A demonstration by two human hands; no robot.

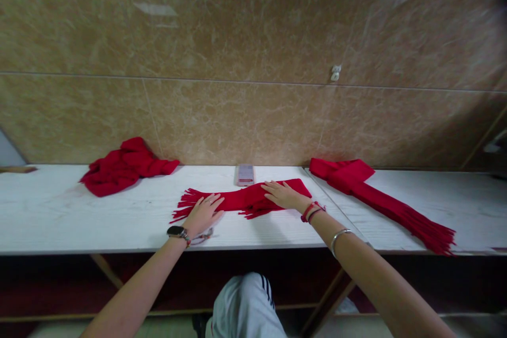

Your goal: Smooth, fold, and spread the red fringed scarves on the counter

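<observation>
Head view: the left hand (pixel 204 215) lies palm down with its fingers stretched out, the fingertips resting on a red scarf (pixel 233 202) close to its fringed end. The right hand (pixel 285 196) is also flattened and spread, pressing on the same scarf toward its plain, folded end; neither hand has a grip on anything. The scarf runs across the white worktop (pixel 233 235) beneath and between the two hands, one fringe poking out left of the left hand and another showing below it, just left of the right hand. Beyond the gap between the hands, just past the scarf's far edge, sits a phone (pixel 245 175). Well to the left of the left hand and farther back is a crumpled red cloth (pixel 124 169). To the right of the right hand, a second red scarf (pixel 366 190) stretches out lengthwise, its fringe reaching the worktop's near edge. A dark-faced watch (pixel 177 232) is on the left wrist; behind the right hand, the forearm carries red bracelets (pixel 310 211) and a silver bangle (pixel 339 241).
</observation>
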